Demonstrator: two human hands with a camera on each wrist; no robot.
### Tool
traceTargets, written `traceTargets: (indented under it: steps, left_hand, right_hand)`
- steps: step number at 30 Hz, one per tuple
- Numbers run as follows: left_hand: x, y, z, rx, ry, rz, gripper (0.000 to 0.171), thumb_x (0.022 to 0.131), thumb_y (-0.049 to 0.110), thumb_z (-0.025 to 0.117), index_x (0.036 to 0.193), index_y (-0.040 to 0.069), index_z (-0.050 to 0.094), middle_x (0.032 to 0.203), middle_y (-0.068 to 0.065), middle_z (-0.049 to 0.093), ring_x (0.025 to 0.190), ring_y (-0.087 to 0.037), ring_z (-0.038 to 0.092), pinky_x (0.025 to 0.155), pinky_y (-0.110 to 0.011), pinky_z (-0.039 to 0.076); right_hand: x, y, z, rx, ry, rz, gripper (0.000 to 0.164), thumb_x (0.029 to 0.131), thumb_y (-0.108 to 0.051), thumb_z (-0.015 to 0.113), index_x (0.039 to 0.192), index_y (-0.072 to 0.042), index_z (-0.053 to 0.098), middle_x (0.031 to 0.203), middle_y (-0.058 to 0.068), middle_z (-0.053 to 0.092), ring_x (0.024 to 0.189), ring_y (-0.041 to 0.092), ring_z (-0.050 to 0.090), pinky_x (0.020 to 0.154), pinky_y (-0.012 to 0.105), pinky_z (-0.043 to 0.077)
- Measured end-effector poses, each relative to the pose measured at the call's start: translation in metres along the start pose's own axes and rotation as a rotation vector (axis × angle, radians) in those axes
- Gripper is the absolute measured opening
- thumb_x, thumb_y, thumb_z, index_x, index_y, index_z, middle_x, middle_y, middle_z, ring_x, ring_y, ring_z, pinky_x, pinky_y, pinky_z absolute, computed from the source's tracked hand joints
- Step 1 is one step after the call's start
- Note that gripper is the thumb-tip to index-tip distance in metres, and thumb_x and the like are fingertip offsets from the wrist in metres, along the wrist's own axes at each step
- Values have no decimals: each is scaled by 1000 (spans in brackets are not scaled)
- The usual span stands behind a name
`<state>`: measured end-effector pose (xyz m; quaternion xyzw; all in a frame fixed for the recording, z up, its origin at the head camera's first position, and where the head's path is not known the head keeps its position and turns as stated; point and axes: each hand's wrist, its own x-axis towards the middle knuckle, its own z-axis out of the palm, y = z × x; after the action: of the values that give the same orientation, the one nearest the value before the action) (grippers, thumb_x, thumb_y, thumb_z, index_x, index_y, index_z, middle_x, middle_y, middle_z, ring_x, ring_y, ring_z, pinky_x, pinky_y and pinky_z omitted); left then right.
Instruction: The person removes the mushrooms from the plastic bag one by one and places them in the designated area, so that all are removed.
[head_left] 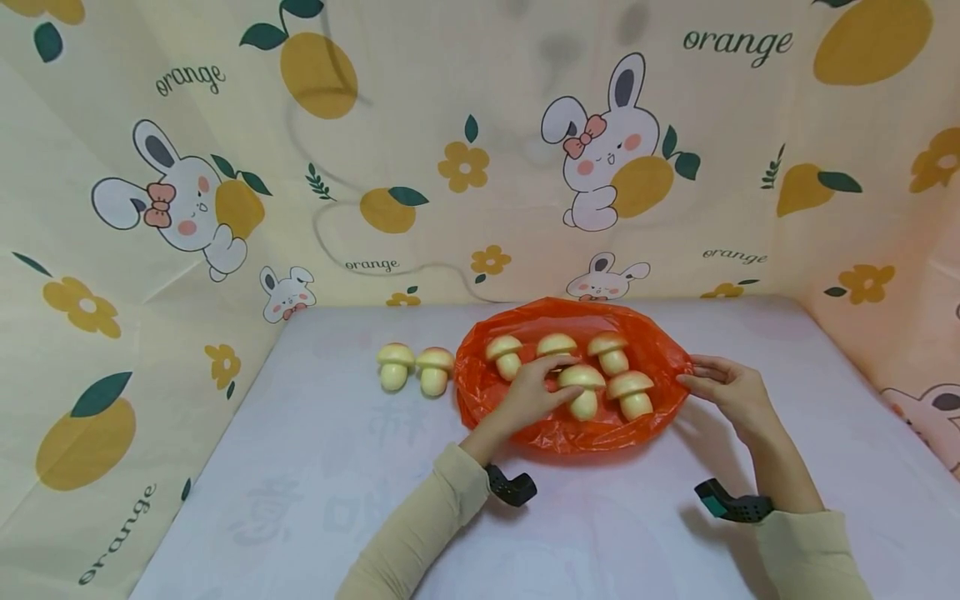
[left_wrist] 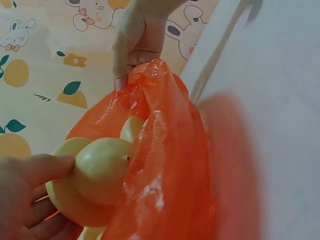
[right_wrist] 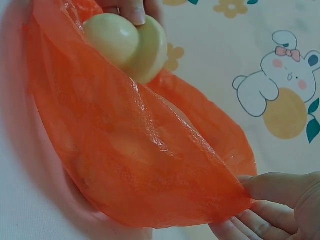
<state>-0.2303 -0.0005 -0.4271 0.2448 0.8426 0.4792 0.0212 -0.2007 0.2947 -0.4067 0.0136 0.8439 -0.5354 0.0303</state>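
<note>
A red plastic bag (head_left: 581, 440) lies spread with its mouth facing up, and several pale yellow toy mushrooms are inside it. My left hand (head_left: 531, 393) reaches over the near left rim and grips one mushroom (head_left: 582, 380) by its cap, with the thumb on the near side. In the left wrist view that mushroom (left_wrist: 102, 167) shows its rounded stem pointing towards the bag. At the bag's right end, my right hand (head_left: 737, 393) pinches the rim between thumb and fingers. The right wrist view shows the thumb (right_wrist: 275, 187) on the gathered red film.
Two more mushrooms, one (head_left: 394, 365) and another (head_left: 434, 370), stand on the white tabletop (head_left: 315, 467) just left of the bag. A patterned cloth (head_left: 465, 92) with rabbits and oranges rises behind the table and along both sides. Each wrist wears a black camera mount (head_left: 512, 486).
</note>
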Motion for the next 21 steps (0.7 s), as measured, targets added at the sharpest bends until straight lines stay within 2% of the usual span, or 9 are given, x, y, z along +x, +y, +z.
traceTargets:
  steps: [7, 13, 21]
  left_hand:
    - [-4, 2, -9, -40, 5, -4, 45, 89, 24, 70, 130, 10, 59, 133, -4, 62, 117, -17, 61, 100, -23, 52]
    - [-8, -1, -20, -113, -6, -20, 47, 89, 21, 70, 132, 7, 57, 134, -7, 62, 119, -22, 62, 101, -30, 53]
    - [-14, -6, -35, -136, 17, 4, 47, 89, 19, 70, 132, 4, 57, 133, -9, 62, 121, -25, 61, 104, -34, 52]
  right_hand:
    - [0, 1, -1, 16, 1, -13, 66, 92, -29, 65, 136, 14, 40, 82, -37, 60, 79, -15, 61, 72, 6, 54]
    - [0, 0, -1, 13, 3, -16, 66, 92, -30, 65, 136, 14, 40, 82, -37, 60, 79, -15, 61, 73, 6, 54]
    - [0, 0, -1, 8, -1, -9, 66, 92, -30, 64, 136, 13, 40, 82, -37, 59, 79, -15, 61, 73, 7, 55]
